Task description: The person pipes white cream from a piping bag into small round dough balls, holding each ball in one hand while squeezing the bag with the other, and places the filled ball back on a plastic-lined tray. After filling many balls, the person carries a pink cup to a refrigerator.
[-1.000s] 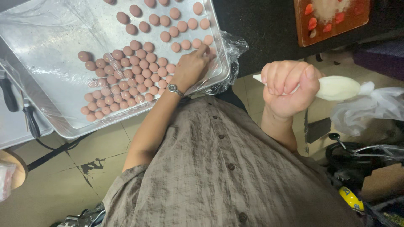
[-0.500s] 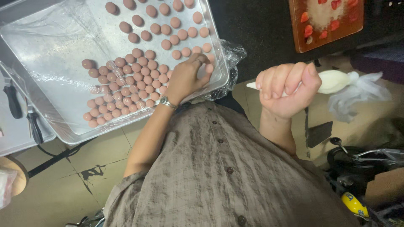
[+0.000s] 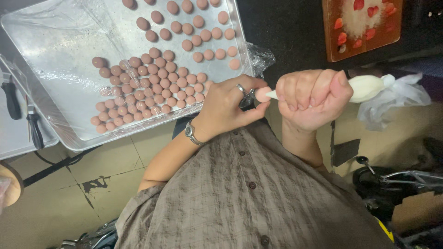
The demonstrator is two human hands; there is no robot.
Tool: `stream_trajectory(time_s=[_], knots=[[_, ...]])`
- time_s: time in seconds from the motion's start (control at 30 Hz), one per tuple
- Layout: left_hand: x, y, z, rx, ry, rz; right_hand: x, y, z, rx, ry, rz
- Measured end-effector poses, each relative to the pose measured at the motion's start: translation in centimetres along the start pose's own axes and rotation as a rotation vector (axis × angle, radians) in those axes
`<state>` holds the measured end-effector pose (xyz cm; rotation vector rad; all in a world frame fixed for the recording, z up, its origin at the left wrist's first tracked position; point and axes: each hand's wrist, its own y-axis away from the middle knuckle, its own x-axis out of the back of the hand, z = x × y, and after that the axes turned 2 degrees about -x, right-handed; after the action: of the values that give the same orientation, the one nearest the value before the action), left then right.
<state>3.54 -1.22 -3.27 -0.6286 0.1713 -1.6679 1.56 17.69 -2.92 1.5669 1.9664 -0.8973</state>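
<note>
My left hand (image 3: 229, 107), with a ring and a wristwatch, pinches one small pink round shell (image 3: 263, 93) between thumb and fingers. My right hand (image 3: 310, 97) is fisted around a piping bag (image 3: 367, 88) of white cream, and the bag's tip touches the shell. Both hands hover just off the near right corner of a metal tray (image 3: 55, 69) lined with clear film. Several pink shells (image 3: 152, 87) lie on the tray in rows and in a tight cluster.
A wooden board (image 3: 362, 27) with red fruit pieces and white powder lies at the upper right. Dark-handled tools (image 3: 34, 129) rest on a second tray at the left. My grey checked shirt (image 3: 249, 198) fills the foreground above a cracked tiled floor (image 3: 83, 184).
My left hand has lifted off the tray with one shell and moved right to the piping bag's tip. My right hand has come slightly left to meet it.
</note>
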Motion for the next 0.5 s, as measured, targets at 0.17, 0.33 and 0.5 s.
stream_trajectory(time_s=[0.17,0.33,0.5], knots=[[0.2,0.0,0.0,-0.024,-0.032,0.015,-0.4,-0.2,0.0,0.018,0.073,-0.071],[0.2,-0.2,0.0,-0.055,-0.154,0.008,-1.4,-0.2,0.1,0.091,0.211,-0.109],[0.2,-0.3,0.1,-0.074,-0.198,0.012,-2.7,-0.5,-0.1,0.127,0.299,-0.140]])
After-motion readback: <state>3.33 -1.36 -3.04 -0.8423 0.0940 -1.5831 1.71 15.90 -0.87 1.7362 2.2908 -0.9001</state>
